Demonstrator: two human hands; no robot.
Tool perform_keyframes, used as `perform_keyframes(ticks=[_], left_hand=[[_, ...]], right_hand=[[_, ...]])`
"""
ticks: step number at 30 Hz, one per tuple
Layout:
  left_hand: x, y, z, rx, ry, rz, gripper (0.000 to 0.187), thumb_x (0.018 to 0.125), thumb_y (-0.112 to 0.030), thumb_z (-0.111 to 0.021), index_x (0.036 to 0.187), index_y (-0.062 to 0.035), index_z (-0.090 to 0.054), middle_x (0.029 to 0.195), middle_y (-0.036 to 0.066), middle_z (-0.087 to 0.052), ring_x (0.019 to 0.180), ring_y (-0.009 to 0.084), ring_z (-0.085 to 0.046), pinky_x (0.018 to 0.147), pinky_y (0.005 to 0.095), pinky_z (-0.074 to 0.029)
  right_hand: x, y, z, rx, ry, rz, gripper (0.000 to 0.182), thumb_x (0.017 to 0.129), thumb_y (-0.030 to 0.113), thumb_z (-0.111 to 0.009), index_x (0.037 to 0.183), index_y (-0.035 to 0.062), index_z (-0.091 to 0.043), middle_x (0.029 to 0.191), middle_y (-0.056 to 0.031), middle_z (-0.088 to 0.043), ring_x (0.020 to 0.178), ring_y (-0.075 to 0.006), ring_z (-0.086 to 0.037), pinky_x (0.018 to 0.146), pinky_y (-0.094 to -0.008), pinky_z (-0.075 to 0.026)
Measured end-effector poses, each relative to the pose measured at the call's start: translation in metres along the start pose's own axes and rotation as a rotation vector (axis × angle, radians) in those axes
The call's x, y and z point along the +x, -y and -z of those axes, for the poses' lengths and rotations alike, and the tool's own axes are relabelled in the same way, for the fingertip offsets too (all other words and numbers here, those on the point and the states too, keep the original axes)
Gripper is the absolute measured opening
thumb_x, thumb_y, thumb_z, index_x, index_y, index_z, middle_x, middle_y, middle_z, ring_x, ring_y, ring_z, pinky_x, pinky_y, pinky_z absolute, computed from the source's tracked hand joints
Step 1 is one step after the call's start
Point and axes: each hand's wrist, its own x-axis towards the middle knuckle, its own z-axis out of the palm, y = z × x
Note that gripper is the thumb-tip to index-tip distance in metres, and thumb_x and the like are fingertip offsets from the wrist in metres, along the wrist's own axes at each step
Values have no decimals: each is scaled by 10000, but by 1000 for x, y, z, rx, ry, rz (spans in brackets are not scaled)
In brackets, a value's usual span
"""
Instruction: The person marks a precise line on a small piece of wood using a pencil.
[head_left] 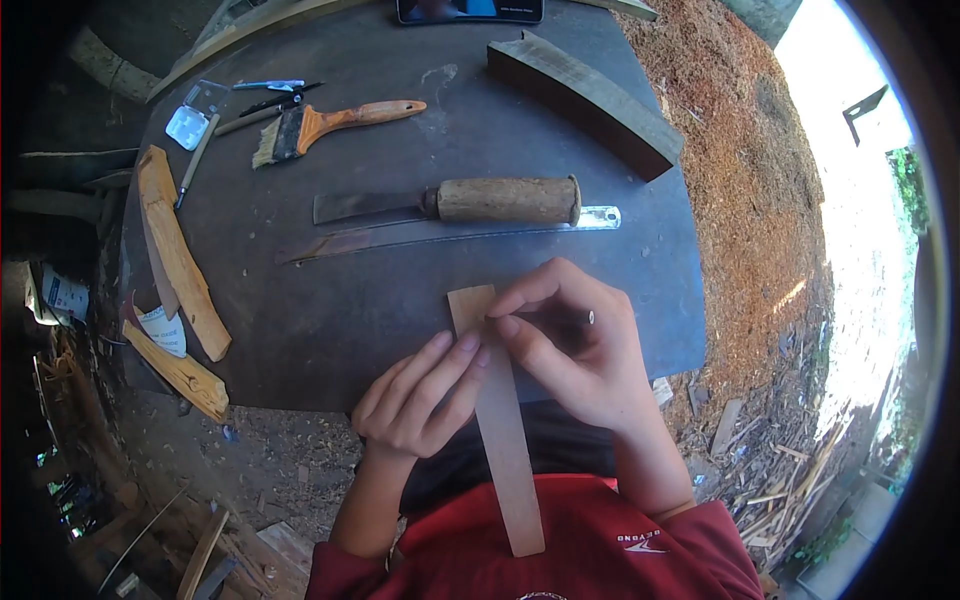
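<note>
A thin, flat wooden strip (508, 450) runs from the table's near edge down over my lap and red shirt. My left hand (420, 400) grips it from the left, fingertips lying on its face and thumb hidden. Above the strip's upper part, my right hand (580, 345) is closed in a pinch around a pencil (590, 317). Only the pencil's butt end shows behind the fingers; its tip is hidden near the strip. Beyond both hands lie a chisel (508, 200) with a rough wooden handle and a metal ruler (600, 218) partly under it.
On the dark table (380, 300) are a paintbrush (345, 118), a curved wooden block (585, 100), pens (270, 86), a small clear case (187, 127) and split wood pieces (185, 250). A phone (470, 10) stands at the far edge. Sawdust (745, 190) covers the ground at right.
</note>
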Motion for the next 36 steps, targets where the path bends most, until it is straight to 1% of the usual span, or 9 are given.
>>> perform_keyframes(ticks=[2, 6, 12, 17, 27, 32, 36], left_hand=[[2, -1, 3, -4, 21, 7, 168, 948, -172, -782, 1113, -203, -783, 1195, -42, -795, 1050, 132, -767, 781, 225, -609], [1, 0, 1, 6, 4, 2, 173, 948, -160, -783, 1115, -205, -781, 1194, -44, -794, 1046, 129, -765, 791, 230, -614], [0, -1, 0, -3, 5, 4, 179, 965, -140, -741, 1121, -210, -795, 1195, -45, -794, 1048, 131, -764, 794, 235, -616], [0, -1, 0, -4, 15, 7, 196, 985, -145, -687, 1123, -208, -810, 1197, -41, -795, 1052, 138, -765, 802, 246, -620], [1, -1, 2, -22, 25, 21, 221, 995, -152, -652, 1142, -202, -809, 1210, -28, -793, 1069, 149, -764, 822, 263, -622], [-1, -1, 4, -17, 40, 18, 266, 985, -149, -627, 1172, -197, -810, 1213, -18, -791, 1076, 158, -763, 835, 274, -627], [2, -2, 4, -27, 42, 25, 267, 984, -150, -620, 1166, -192, -812, 1220, -15, -788, 1076, 163, -763, 844, 284, -630]], right_hand=[[-1, 0, 0, 25, -26, -19, 88, 959, 31, -691, 1040, -2, -692, 924, -77, -746, 882, -139, -745, 779, -284, -583], [-3, -8, -2, 47, -87, 25, 94, 967, 36, -693, 1054, 1, -689, 932, -55, -746, 882, -101, -723, 772, -264, -565], [-4, -7, -2, 111, -140, -1, 107, 971, 46, -694, 1069, 2, -684, 932, -50, -744, 880, -91, -716, 765, -257, -561], [-4, -8, -3, 100, -135, 4, 111, 974, 50, -690, 1073, 2, -683, 936, -52, -746, 885, -89, -714, 767, -252, -559], [-4, -8, -1, 75, -112, 25, 102, 973, 43, -682, 1067, 4, -683, 934, -52, -742, 893, -89, -713, 774, -247, -554], [-5, -10, -1, 85, -104, 38, 102, 975, 42, -677, 1069, 2, -681, 930, -59, -742, 883, -96, -714, 776, -260, -560], [-6, -9, 0, 70, -96, 42, 100, 975, 45, -675, 1065, 2, -679, 928, -65, -744, 881, -106, -720, 777, -269, -566]])
